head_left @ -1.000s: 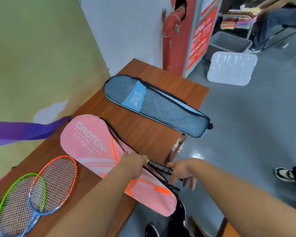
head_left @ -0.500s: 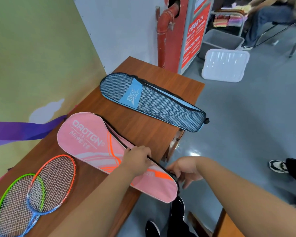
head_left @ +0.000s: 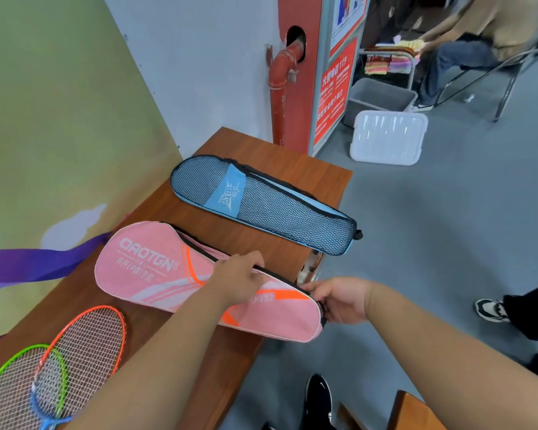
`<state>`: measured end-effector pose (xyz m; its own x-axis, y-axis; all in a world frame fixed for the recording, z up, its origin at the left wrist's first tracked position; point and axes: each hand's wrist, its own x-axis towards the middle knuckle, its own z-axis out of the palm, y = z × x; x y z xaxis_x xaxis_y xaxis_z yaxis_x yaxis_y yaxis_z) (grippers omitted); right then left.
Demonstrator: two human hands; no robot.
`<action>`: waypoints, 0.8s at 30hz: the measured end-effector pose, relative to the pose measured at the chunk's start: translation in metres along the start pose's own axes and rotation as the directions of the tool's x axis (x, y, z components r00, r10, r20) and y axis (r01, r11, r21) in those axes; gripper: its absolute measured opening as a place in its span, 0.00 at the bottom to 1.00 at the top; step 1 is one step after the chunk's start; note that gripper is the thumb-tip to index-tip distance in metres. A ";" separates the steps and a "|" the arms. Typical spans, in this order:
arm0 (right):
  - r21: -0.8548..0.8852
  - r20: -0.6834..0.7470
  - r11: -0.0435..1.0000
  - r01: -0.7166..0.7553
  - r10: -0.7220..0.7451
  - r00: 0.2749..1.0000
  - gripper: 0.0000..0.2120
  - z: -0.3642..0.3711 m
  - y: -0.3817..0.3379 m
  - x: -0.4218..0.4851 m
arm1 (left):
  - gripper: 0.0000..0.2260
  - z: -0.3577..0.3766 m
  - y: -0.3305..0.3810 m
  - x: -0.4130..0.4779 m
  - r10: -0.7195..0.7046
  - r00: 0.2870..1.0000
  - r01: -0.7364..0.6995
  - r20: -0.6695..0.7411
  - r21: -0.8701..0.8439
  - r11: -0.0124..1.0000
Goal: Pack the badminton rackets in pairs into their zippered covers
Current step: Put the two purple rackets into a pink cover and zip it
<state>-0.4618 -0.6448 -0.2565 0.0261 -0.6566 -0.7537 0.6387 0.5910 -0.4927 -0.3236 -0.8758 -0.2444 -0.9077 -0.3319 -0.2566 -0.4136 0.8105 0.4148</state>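
A pink zippered racket cover [head_left: 149, 268] lies across the brown wooden table [head_left: 261, 150], its narrow end hanging past the table's right edge. My left hand [head_left: 236, 279] grips the cover's upper zipper edge near its middle. My right hand [head_left: 339, 301] pinches the narrow end of the pink cover at the zipper. The racket handles that stuck out are hidden inside. A blue mesh cover [head_left: 261, 203] lies shut farther back. An orange racket [head_left: 87, 339], a green racket [head_left: 10, 383] and a blue racket [head_left: 45, 398] lie overlapped at the near left.
A green and grey wall runs along the table's left side, with a red pipe [head_left: 281, 88] behind. A white tray lid [head_left: 389, 138] and grey bin [head_left: 382, 97] sit on the floor. A seated person [head_left: 466, 41] is at far right. Shoes [head_left: 491, 310] stand nearby.
The black racket handles that stuck out of the pink cover's narrow end have gone inside. My right hand moved up to that end and my left hand slid along the zipper edge.
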 end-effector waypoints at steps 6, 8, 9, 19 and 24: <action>-0.140 -0.018 0.976 -0.165 0.164 0.986 0.15 -0.019 -0.012 0.006 | 0.09 -0.011 -0.003 0.012 0.055 0.998 -0.055 0.006 -0.012 0.998; -0.194 -0.093 0.970 -0.147 0.131 0.987 0.15 -0.022 -0.019 0.010 | 0.11 -0.016 -0.002 0.015 0.070 0.997 -0.070 0.016 0.018 0.997; -0.216 -0.118 0.971 -0.103 0.079 0.990 0.17 -0.022 -0.024 0.010 | 0.13 -0.019 -0.003 0.016 0.070 0.997 -0.071 0.022 0.010 0.997; -0.486 -0.237 0.871 0.074 -0.213 0.948 0.21 -0.037 -0.101 -0.011 | 0.23 -0.081 -0.013 0.062 -0.032 0.999 -0.004 0.043 0.659 0.752; -0.761 -0.243 0.648 -0.031 -0.241 0.940 0.15 -0.052 -0.143 -0.018 | 0.23 -0.084 0.000 0.078 -0.066 0.998 0.058 -0.006 0.546 0.836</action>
<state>-0.5931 -0.6932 -0.1951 -0.3162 -0.6454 -0.6953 -0.1720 0.7598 -0.6271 -0.4003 -0.9422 -0.1912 -0.8789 -0.3875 -0.2781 -0.3603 0.9215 -0.1451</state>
